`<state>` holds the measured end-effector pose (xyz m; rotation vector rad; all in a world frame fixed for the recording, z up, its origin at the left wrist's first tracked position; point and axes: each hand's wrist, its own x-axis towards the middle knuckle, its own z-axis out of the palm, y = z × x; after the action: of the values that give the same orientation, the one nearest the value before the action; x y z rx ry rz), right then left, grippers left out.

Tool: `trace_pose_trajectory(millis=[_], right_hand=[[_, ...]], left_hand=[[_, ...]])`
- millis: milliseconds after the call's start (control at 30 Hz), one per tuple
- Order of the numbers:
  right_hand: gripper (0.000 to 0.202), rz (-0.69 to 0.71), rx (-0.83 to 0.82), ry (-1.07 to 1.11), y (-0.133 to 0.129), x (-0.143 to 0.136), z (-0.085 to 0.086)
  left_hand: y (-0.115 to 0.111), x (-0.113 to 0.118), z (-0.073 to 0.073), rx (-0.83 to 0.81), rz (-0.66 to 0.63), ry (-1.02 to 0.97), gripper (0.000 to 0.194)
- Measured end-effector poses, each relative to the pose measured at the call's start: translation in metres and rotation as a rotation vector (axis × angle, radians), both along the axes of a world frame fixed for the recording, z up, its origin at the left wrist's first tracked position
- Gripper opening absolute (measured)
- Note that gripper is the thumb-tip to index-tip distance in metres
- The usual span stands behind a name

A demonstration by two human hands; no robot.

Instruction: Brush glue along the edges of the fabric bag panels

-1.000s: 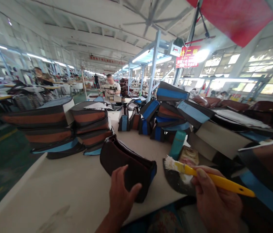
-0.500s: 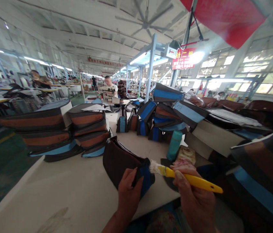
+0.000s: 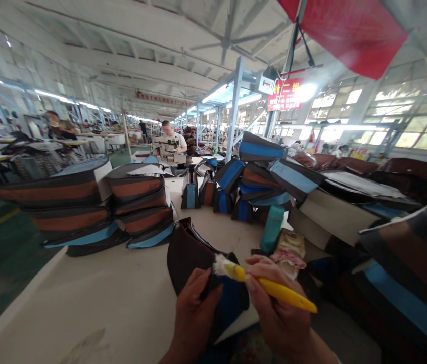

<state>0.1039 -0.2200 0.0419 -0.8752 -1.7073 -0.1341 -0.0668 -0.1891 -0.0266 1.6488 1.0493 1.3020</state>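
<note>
A dark brown bag piece (image 3: 188,253) with a blue panel at its near end stands tilted over the pale table (image 3: 122,303). My left hand (image 3: 195,311) grips its near edge, thumb and fingers pinched on the dark material. In my right hand (image 3: 279,303) is a yellow-handled brush (image 3: 274,289), held between thumb and fingers. Its whitish bristles lie over the upper edge of the bag piece, close to my left fingertips; whether they touch it I cannot tell. Right of the bag piece stands a teal bottle (image 3: 272,229), beside a jar-like container (image 3: 291,245) with pink cloth.
Stacked brown, black and blue bag pieces (image 3: 141,202) stand at the left. More pieces (image 3: 262,177) are heaped at the back centre, and large ones (image 3: 410,268) lie at the right. A person (image 3: 171,136) sits beyond the table's far end.
The brush and my right hand have moved left, bringing the bristles from the bag piece's right side to over its upper edge. The bag piece has turned slightly, and my left hand has shifted a little left.
</note>
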Motion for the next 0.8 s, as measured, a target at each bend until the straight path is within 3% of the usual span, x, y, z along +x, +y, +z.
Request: trace_pose_trajectory(millis=[67, 133, 233, 400, 567, 700, 800], right_hand=[[0.015, 0.017, 0.041, -0.067, 0.002, -0.004, 0.002], [0.014, -0.063, 0.069, -0.089, 0.005, -0.001, 0.002], [0.012, -0.155, 0.03, 0.028, 0.007, 0.007, 0.0], [0.015, -0.035, -0.04, 0.025, 0.006, 0.011, -0.006], [0.015, -0.136, 0.024, 0.007, 0.006, 0.014, -0.005], [0.015, -0.065, -0.026, 0.022, 0.007, 0.014, -0.004], [0.012, -0.109, -0.002, 0.004, 0.009, 0.017, -0.001]], left_hand=[[-0.001, 0.0, 0.0, -0.011, -0.008, -0.004, 0.014], [-0.002, -0.002, -0.001, -0.021, -0.012, 0.009, 0.015], [-0.004, -0.004, -0.003, -0.043, -0.02, 0.018, 0.016], [-0.007, -0.006, -0.005, -0.098, -0.048, -0.057, 0.017], [-0.008, -0.007, -0.001, -0.17, -0.047, -0.118, 0.019], [-0.006, -0.011, 0.006, -0.19, -0.106, -0.15, 0.02], [-0.006, -0.014, 0.012, -0.142, -0.088, -0.081, 0.021]])
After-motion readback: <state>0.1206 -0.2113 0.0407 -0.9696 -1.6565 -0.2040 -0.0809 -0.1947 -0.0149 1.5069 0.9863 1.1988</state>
